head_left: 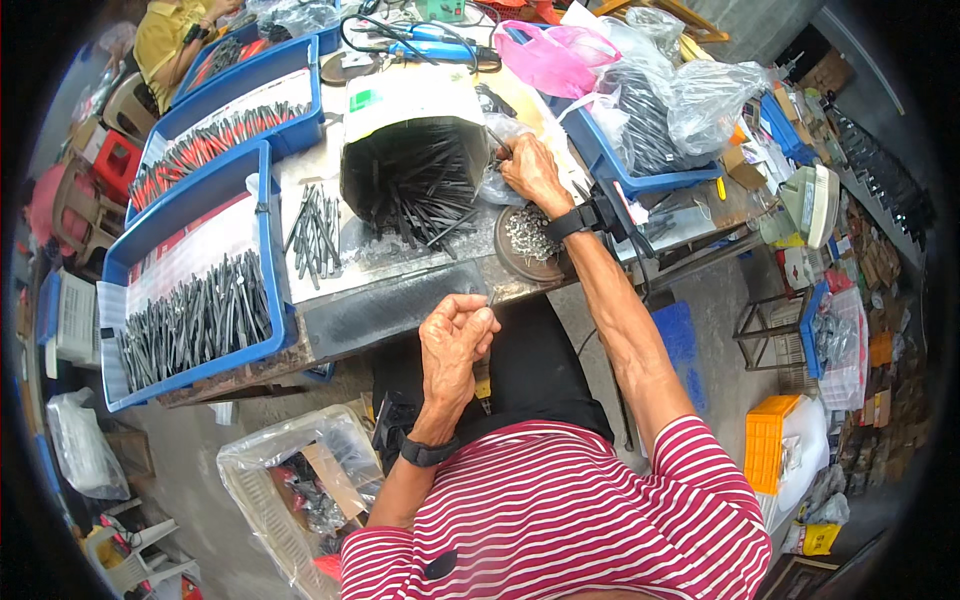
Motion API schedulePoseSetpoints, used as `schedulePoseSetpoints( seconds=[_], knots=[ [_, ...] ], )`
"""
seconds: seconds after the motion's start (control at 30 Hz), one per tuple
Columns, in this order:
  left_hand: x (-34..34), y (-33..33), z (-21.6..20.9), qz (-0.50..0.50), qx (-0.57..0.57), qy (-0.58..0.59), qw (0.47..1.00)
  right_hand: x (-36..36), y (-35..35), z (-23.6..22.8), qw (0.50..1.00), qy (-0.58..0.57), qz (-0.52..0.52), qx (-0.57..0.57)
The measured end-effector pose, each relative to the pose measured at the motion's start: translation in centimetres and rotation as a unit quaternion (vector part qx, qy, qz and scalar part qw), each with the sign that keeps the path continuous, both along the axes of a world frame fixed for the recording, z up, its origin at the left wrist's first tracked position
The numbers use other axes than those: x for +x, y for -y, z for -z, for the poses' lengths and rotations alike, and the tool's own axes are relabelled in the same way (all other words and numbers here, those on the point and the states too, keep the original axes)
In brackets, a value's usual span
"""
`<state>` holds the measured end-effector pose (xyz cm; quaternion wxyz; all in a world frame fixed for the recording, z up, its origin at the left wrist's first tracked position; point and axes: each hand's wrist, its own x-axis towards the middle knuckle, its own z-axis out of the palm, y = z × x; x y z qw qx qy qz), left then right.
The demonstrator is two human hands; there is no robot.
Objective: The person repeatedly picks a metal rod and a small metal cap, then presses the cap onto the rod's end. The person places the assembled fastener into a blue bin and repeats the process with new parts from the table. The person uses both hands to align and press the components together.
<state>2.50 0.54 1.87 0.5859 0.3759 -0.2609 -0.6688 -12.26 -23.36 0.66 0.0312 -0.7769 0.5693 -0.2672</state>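
My left hand (458,345) is raised over the front edge of the bench, thumb and fingertips pinched together. Whatever tiny dark piece may be in that pinch is too small to name. Farther off, my right hand (535,172) reaches across the bench, fingers curled at a thin dark thing by a clear plastic bag (497,187); what it grips is mostly hidden. Below the right wrist sits a round dish (503,250) holding many small metal pieces. To its left a whitish box (385,92) lies on its side, its mouth toward me, filled with thin black rods (425,200).
Several dark rods (316,232) lie on pale paper left of the box. Blue bins (268,240) of black and red-tipped rods line the left. Another blue bin (600,150) stands right, bags over it. Cables and blue-handled tools (430,50) lie behind. A person (170,45) sits far left.
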Motion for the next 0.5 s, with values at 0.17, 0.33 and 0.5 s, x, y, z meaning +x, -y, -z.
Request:
schedulePoseSetpoints(
  seconds=[0.17,0.33,0.5],
  knots=[
    [0.0,-0.1,0.0,-0.011,-0.017,0.012,1.000,-0.1,-0.2,0.3,0.999,0.025,-0.009,-0.029],
    [0.1,0.0,0.0,-0.024,-0.032,0.025,0.999,-0.1,-0.8,0.1,0.999,0.042,-0.018,0.002],
    [0.1,0.0,0.3,-0.032,-0.044,0.037,0.998,-0.3,-1.5,-0.9,0.999,0.038,0.003,-0.021]
  ],
)
